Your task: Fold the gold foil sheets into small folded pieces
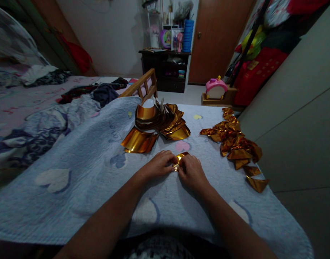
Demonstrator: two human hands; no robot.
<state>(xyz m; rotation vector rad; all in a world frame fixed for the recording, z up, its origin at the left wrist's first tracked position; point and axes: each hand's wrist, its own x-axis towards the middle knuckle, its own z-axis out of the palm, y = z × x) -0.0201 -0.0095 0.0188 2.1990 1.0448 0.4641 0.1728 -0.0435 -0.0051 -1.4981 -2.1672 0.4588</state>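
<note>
A small folded piece of gold foil paper (pixel 180 157) lies on the light blue blanket (pixel 86 169) in front of me. My left hand (pixel 160 164) pinches its left side with fingers curled. My right hand (pixel 191 169) presses on its right side, fingers closed over it; most of the piece is hidden under my fingers. Just beyond my hands sits a curled stack of flat gold foil sheets (pixel 158 124). To the right lies a row of folded gold foil pieces (pixel 233 142).
The blanket covers a raised surface beside a bed with heaped clothes and bedding (pixel 46 118). A wooden bed rail (pixel 143 84) rises behind the foil stack. A grey wall or cabinet (pixel 297 118) stands at right. A pink toy (pixel 216 88), dark shelf (pixel 166 70) and brown door (pixel 219 39) lie beyond.
</note>
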